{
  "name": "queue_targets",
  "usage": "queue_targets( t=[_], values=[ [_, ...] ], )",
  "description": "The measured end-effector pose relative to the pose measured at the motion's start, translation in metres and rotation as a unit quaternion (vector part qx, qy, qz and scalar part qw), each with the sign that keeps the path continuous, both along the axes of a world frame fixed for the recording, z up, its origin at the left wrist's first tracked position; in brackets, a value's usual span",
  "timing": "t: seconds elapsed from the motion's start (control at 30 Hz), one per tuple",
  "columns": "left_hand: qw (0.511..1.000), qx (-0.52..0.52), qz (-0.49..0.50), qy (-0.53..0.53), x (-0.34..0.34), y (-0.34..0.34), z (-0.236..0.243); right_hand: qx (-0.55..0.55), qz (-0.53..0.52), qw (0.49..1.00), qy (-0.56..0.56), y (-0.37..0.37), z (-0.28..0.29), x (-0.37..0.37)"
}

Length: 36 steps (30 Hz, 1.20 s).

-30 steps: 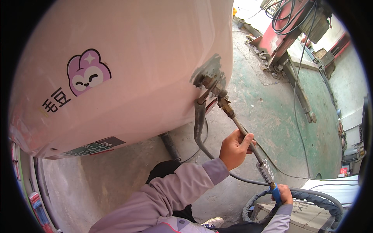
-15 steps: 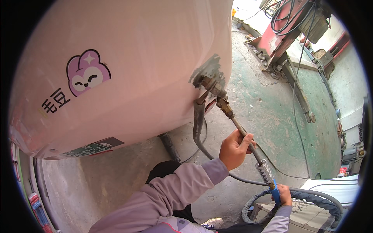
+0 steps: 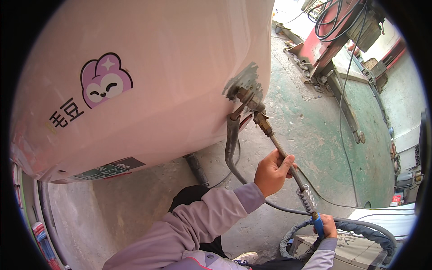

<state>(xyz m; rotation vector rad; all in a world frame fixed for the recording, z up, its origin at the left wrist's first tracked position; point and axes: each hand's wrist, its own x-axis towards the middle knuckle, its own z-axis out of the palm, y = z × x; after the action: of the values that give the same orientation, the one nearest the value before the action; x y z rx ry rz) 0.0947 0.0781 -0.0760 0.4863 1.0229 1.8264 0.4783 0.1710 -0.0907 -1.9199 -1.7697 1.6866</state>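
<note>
A dent puller with a long metal rod [image 3: 280,147] slants from the pink car panel [image 3: 180,90] down to the lower right. Its metal head [image 3: 249,99] meets a grey sanded patch [image 3: 249,74] on the panel; the exact contact point is hidden. My left hand [image 3: 272,172] is closed around the middle of the rod, thumb on top. Below it sits a coiled spring [image 3: 307,198]. My right hand [image 3: 330,226] grips the blue handle [image 3: 319,226] at the rod's lower end. A thick dark cable [image 3: 231,144] hangs from the head and loops below my left hand.
A red lift post [image 3: 318,47] with coiled black cables stands at the far right, its arm [image 3: 346,105] low over the floor. A beige box [image 3: 360,247] with a grey sleeved hose [image 3: 360,227] sits at lower right. Thin cables cross the green-grey floor.
The pink panel and the puller's head have shifted slightly to the right. Both hands keep their grip in nearly the same place.
</note>
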Motion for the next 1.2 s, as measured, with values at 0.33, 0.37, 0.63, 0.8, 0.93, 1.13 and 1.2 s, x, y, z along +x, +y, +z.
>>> queue_targets(
  t=[0.33,0.37,0.63,0.8,0.93,1.13,1.2],
  values=[
    [1.0,0.002,0.0,0.002,-0.002,0.0,0.001,-0.01,-0.002,1.0,0.003,-0.002,0.003,-0.005],
    [1.0,0.0,-0.001,0.005,-0.002,0.0,0.001,-0.006,0.005,1.0,0.001,-0.001,0.002,-0.005],
    [1.0,0.005,0.005,-0.004,-0.001,0.002,0.0,-0.01,0.021,1.0,-0.008,-0.001,0.003,-0.009],
    [1.0,0.01,0.009,-0.019,0.001,0.002,0.002,0.067,0.138,0.988,0.005,-0.001,0.001,-0.003],
    [1.0,0.009,0.005,-0.016,0.0,0.001,0.002,0.13,0.236,0.963,0.011,-0.003,0.002,0.0],
    [1.0,0.006,0.019,-0.019,0.007,0.004,-0.005,0.003,0.073,0.997,-0.003,-0.008,0.007,-0.005],
    [0.999,0.027,0.024,-0.038,0.019,0.003,-0.008,-0.001,0.069,0.998,-0.002,-0.009,0.006,-0.005]
  ],
)
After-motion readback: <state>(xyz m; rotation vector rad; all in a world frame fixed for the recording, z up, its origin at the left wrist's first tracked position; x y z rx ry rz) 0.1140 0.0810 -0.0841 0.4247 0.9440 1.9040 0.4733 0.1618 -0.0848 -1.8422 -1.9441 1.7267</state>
